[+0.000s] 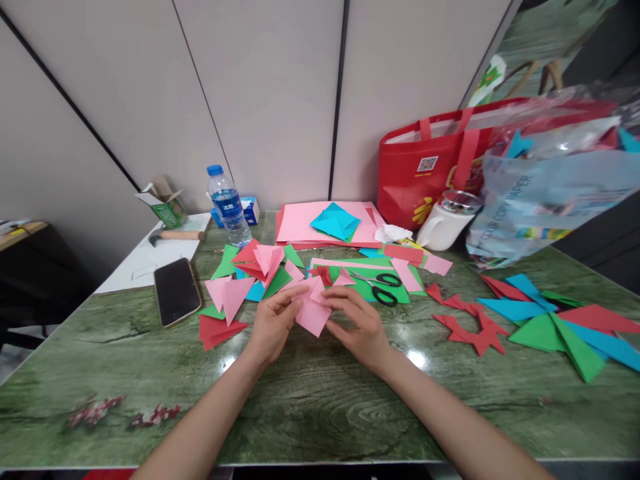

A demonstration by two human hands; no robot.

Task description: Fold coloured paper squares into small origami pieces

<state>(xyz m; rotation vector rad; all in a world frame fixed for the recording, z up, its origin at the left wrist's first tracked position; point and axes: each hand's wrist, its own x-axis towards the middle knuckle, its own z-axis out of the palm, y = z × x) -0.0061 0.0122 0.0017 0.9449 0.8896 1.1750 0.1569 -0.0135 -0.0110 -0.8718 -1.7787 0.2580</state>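
Observation:
A partly folded pink paper [314, 315] is held above the table between my two hands. My left hand [274, 325] pinches its left edge between thumb and fingers. On the other side my right hand [359, 328] grips the right edge, fingers bent over it. Just behind the paper lie black-handled scissors [384, 288] on green and pink sheets. Folded pink, red and green pieces [235, 297] spread to the left of my left hand. Red cut-out zigzag shapes [475, 327] rest to the right of my right hand.
A phone [177, 292], a hammer [176, 235] and a water bottle [230, 208] are at the left. Pink sheets [300, 223] lie at the back. A red bag [415, 173], white mug [447, 220] and plastic bag [545, 200] stand right, behind folded coloured paper [555, 323].

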